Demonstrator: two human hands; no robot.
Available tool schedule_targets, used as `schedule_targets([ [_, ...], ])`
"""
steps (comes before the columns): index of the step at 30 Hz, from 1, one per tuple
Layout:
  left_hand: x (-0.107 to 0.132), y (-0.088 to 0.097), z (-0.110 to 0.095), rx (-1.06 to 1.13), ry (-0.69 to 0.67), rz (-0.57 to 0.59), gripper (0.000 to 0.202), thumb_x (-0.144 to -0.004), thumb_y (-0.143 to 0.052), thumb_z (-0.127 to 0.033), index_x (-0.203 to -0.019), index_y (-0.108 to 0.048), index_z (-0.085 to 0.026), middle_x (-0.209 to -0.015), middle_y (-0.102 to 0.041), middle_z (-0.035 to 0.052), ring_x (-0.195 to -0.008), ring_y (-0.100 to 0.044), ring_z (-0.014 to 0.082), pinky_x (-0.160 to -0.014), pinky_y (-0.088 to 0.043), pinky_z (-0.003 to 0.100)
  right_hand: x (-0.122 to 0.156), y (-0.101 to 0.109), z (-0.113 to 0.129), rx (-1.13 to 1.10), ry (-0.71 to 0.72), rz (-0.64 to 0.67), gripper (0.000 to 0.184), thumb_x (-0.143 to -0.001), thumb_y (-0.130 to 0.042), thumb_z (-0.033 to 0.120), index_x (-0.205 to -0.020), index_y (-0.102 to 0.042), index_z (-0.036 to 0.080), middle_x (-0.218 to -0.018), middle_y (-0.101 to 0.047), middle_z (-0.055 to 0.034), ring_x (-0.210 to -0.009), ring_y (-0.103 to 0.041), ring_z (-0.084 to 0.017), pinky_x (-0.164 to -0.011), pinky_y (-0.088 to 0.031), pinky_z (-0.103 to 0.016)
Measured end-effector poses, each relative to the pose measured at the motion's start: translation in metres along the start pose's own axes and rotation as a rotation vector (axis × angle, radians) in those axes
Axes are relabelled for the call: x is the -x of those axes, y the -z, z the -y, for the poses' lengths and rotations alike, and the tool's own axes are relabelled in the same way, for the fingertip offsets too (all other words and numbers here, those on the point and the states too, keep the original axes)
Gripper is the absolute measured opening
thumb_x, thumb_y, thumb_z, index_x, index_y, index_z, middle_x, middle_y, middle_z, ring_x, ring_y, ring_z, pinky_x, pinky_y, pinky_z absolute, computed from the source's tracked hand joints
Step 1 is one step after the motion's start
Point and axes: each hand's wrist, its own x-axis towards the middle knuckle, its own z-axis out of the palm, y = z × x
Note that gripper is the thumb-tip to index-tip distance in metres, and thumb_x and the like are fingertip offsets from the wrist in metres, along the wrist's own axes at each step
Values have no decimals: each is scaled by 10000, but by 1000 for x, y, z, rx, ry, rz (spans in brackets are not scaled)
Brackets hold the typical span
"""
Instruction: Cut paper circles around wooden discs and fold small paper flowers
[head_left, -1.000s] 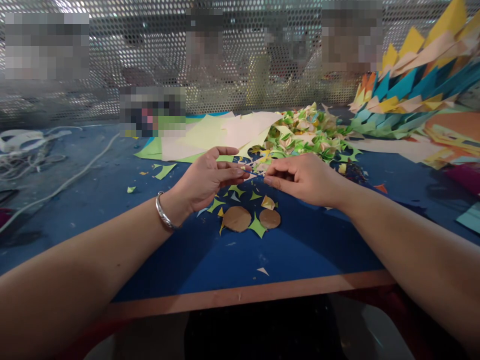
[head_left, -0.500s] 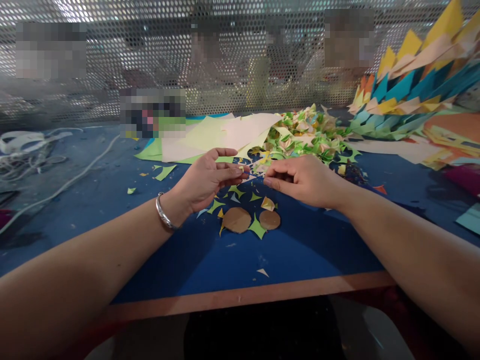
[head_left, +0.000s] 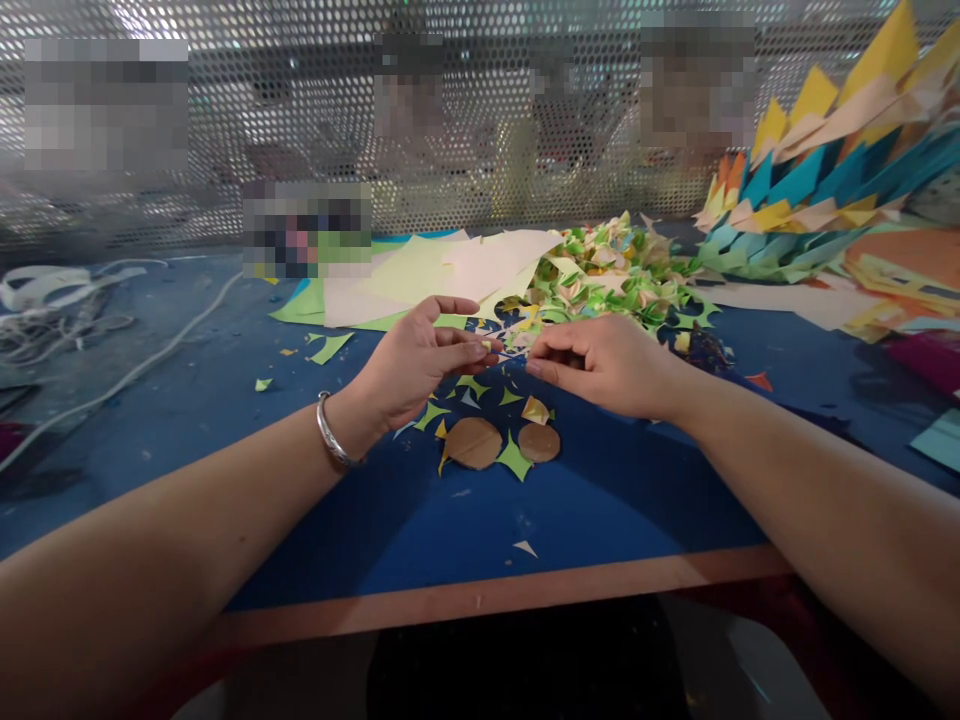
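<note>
My left hand [head_left: 420, 355], with a silver bangle on the wrist, pinches a small pale yellow piece [head_left: 487, 346] between thumb and fingertips. Its index finger is held out above the pinch. A hand's width or less to the right, my right hand [head_left: 600, 362] is closed, thumb against bent fingers. A faint thin bluish strand seems to run across the gap between both fingertips; what the right fingers grip is hidden. Below the hands, two round brown cardboard discs, a larger one [head_left: 474, 443] and a smaller one [head_left: 539, 443], lie among green paper offcuts [head_left: 514, 458].
Large paper sheets [head_left: 450, 270] and a heap of folded paper pieces [head_left: 607, 270] lie beyond my hands. At right stands a layered pointed-paper construction [head_left: 817, 190]. White cable [head_left: 157, 355] crosses the left side of the blue table [head_left: 450, 540]. A perforated metal screen [head_left: 480, 150] rises behind.
My hands stay in almost the same place, still pinching close together. The blue strand between them shows less clearly now. The view has shifted very slightly.
</note>
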Motion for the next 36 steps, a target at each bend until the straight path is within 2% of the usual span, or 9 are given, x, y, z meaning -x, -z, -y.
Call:
schedule_targets([
  [6,0,-2,6,-14,-14,25,483,-737,-728,18,-1134,-511,-150,-752,-728,11,-684,-687,119,-713,-517,241,-1,-1,2,4,12,-1,220,-915,-567,321,-784,-646,163,-594,-556,27,-505,-435,-84,-526,-288,-246],
  [11,2,-7,8,20,20,-22,442,-740,-718,12,-1102,-521,-149,-664,-674,-25,-623,-660,103,-649,-500,221,-2,-4,4,-28,33,-29,201,-914,-563,288,-778,-639,161,-577,-526,38,-491,-403,-77,-526,-286,-244],
  [16,2,-10,10,37,-2,-72,409,-739,-718,4,-1055,-514,-159,-653,-669,-34,-600,-656,99,-641,-521,227,-2,-7,5,-38,17,-59,205,-916,-562,304,-782,-631,166,-574,-526,41,-492,-396,-77,-529,-286,-244],
  [25,1,-9,11,-61,-138,-102,367,-751,-739,-83,-1022,-506,-168,-641,-705,-24,-612,-702,130,-684,-591,278,-3,-9,5,-61,-65,-69,205,-905,-561,321,-788,-635,169,-576,-532,30,-502,-407,-89,-518,-285,-250],
  [30,-1,-7,11,-144,-198,-111,362,-747,-747,-132,-1023,-515,-170,-651,-713,-10,-632,-701,134,-673,-582,268,-3,-10,5,-100,-85,-74,234,-907,-553,344,-768,-621,168,-555,-489,39,-486,-382,-85,-504,-284,-251],
  [36,-3,-3,14,-234,-266,-121,387,-735,-762,-173,-1031,-513,-177,-677,-715,-7,-631,-689,132,-657,-567,263,-2,-9,6,-117,-118,-90,233,-905,-557,357,-799,-640,167,-563,-510,32,-494,-400,-90,-493,-290,-258],
])
